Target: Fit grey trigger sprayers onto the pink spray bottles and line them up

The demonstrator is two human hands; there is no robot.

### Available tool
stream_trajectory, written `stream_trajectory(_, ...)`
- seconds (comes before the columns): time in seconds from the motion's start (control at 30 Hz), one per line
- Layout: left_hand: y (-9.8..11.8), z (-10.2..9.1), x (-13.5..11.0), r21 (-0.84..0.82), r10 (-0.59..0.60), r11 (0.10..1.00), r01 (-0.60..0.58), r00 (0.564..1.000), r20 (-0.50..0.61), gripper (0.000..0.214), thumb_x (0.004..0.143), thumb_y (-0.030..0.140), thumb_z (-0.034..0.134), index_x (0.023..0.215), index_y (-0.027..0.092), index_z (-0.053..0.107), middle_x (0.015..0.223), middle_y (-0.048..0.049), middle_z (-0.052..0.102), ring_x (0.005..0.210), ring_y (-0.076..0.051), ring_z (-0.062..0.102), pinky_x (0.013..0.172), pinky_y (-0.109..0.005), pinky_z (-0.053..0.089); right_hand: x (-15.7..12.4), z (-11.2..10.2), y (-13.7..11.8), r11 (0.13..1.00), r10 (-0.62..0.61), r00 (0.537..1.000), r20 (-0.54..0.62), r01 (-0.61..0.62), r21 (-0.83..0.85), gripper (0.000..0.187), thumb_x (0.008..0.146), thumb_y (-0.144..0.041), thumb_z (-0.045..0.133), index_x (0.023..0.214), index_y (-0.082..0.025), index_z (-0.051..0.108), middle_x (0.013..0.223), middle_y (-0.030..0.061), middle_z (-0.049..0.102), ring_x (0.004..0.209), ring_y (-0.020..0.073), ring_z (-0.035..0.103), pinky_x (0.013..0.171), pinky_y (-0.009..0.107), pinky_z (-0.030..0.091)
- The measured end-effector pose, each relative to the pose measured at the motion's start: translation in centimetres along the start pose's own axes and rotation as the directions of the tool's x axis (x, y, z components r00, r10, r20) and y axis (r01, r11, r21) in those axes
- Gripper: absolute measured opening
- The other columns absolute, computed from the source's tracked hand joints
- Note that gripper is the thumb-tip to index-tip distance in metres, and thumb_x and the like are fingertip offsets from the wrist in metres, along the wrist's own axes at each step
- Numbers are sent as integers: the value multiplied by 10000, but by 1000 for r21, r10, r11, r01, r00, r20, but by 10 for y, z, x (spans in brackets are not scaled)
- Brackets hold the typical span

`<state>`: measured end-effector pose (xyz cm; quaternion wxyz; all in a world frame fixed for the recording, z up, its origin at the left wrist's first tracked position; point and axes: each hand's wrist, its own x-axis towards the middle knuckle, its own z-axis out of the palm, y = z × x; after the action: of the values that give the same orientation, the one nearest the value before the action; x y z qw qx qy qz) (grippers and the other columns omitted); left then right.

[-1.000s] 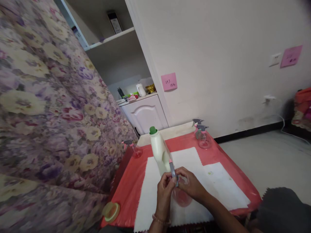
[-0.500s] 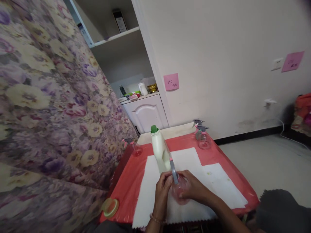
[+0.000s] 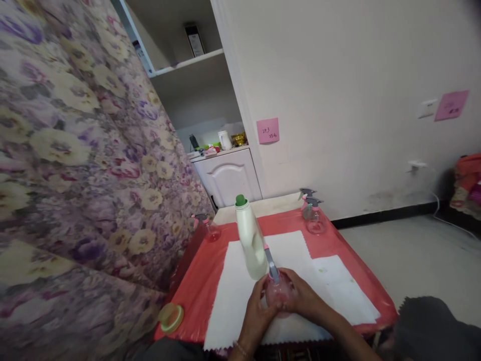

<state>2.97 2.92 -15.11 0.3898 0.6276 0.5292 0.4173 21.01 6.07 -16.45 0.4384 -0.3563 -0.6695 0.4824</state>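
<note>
Between my two hands is a small clear pink spray bottle point(image 3: 278, 293) with a grey trigger head whose pink nozzle points away from me. My left hand point(image 3: 260, 307) is closed around the left side of its round body. From the right side, my right hand point(image 3: 301, 297) wraps the same body. Just beyond the hands stands a tall pale green jug point(image 3: 249, 240) with a handle, its mouth uncapped and a green spout insert showing. It is apart from the spray bottle's body.
White cloths point(image 3: 221, 296) lie on the red-covered table point(image 3: 188, 301). More spray bottles stand at back left point(image 3: 212, 233) and back right point(image 3: 315, 224). A green-rimmed lid point(image 3: 172, 318) lies at the near left edge. A floral curtain point(image 3: 93, 200) borders the left side.
My left hand has come down from the spray head to the bottle's body. The view has tilted slightly, and more of the jug's base now shows.
</note>
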Motion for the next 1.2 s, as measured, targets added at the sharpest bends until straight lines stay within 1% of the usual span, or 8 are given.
stream_trajectory(0.07,3,1,-3,81,27,996,-25,999,-28,698,667,369,776,1298,193,538,1293,-119,605,1209,-318,537,1029,-428,422,-2,-7,-5,998,-14,999,48,11,62,705,613,-184,729,1273,-213,482,1270,100,597,1167,290,565,1021,443,444)
stream_trajectory(0.17,5,3,-5,124,51,991,-46,998,-37,677,675,345,766,1292,184,540,1234,-123,620,1161,-307,558,1009,-428,432,-4,-16,-10,997,-14,997,75,9,71,661,615,-92,612,1258,-205,507,1281,90,595,1189,273,550,1052,444,414)
stream_trajectory(0.27,2,6,-4,77,44,996,-43,999,-11,711,656,303,776,1308,193,515,1303,-119,584,1215,-306,526,1027,-414,423,-3,-18,-7,998,-5,998,66,1,57,697,588,-62,550,1272,-191,507,1296,103,574,1210,272,530,1056,447,407)
stream_trajectory(0.4,-4,14,-1,-19,15,1000,-15,1000,14,752,636,278,785,1319,216,474,1354,-103,560,1248,-303,513,1037,-398,426,-4,-17,-1,998,-1,999,50,-1,55,711,600,-84,547,1301,-191,490,1303,111,564,1233,282,514,1069,465,389)
stream_trajectory(0.6,-16,28,-3,-95,36,995,-40,998,-42,815,585,239,800,1307,213,422,1337,-106,559,1250,-294,517,1085,-411,394,-5,-19,-2,999,12,997,80,-15,45,743,583,-67,532,1312,-205,491,1340,95,554,1253,272,498,1075,454,382)
stream_trajectory(0.77,-22,38,-5,-93,-12,996,2,995,-99,847,553,177,809,1303,185,414,1344,-137,549,1264,-290,510,1097,-402,392,-6,-19,-2,999,20,997,80,-23,34,734,587,-75,527,1311,-194,495,1333,102,564,1236,269,512,1059,447,402)
stream_trajectory(0.97,-7,41,-10,-99,-1,995,-22,975,-223,766,510,171,817,1230,199,557,1255,-103,628,1214,-307,551,1071,-375,431,-6,-16,4,999,1,998,69,-3,36,746,581,-59,513,1313,-199,487,1353,103,563,1260,277,505,1065,465,400)
stream_trajectory(1.2,7,32,-18,-26,55,998,-62,973,-224,719,558,167,778,1240,197,551,1230,-93,636,1186,-283,571,1066,-351,438,-6,-12,0,998,-8,996,92,2,61,687,654,-118,593,1328,-206,490,1357,113,563,1230,287,535,1044,463,425)
